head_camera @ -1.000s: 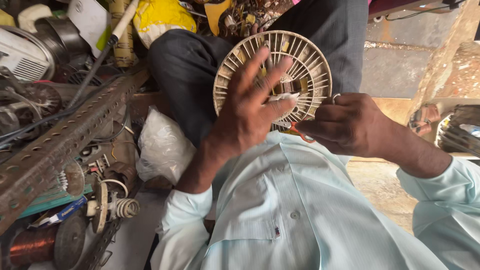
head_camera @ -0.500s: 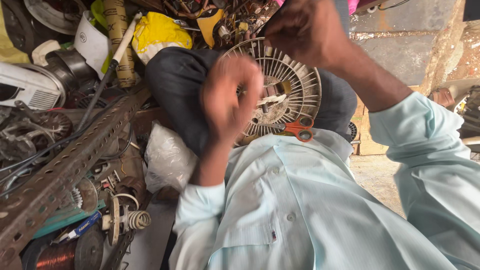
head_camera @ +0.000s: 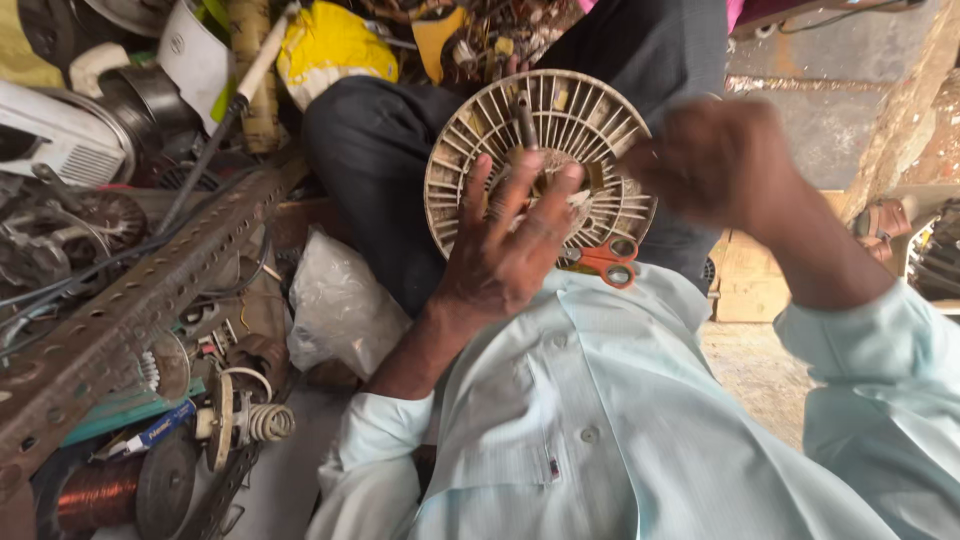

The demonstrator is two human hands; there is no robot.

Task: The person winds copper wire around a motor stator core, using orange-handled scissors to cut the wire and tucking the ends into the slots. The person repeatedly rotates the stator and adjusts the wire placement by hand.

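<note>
A round, cream-coloured slotted motor core (head_camera: pixel 590 120) rests on my lap against my dark trousers. My left hand (head_camera: pixel 505 255) lies flat on its lower face with the fingers spread, holding it steady. A dark metal rod (head_camera: pixel 527 120) sticks up near its middle. My right hand (head_camera: pixel 725 160) is blurred at the core's right rim, fingers bunched; what it holds is not visible. Orange-handled scissors (head_camera: pixel 605 260) lie on my lap just below the core.
A rusty perforated angle bar (head_camera: pixel 150 300) runs diagonally at the left over piled motor parts. A copper wire coil (head_camera: pixel 95 495) sits at the bottom left. A white plastic bag (head_camera: pixel 340 305) lies beside my leg, a yellow bag (head_camera: pixel 335 45) at the top, a cardboard box (head_camera: pixel 745 280) at the right.
My right hand came down from above the core to its right rim. My left hand opened out flat on the core's face.
</note>
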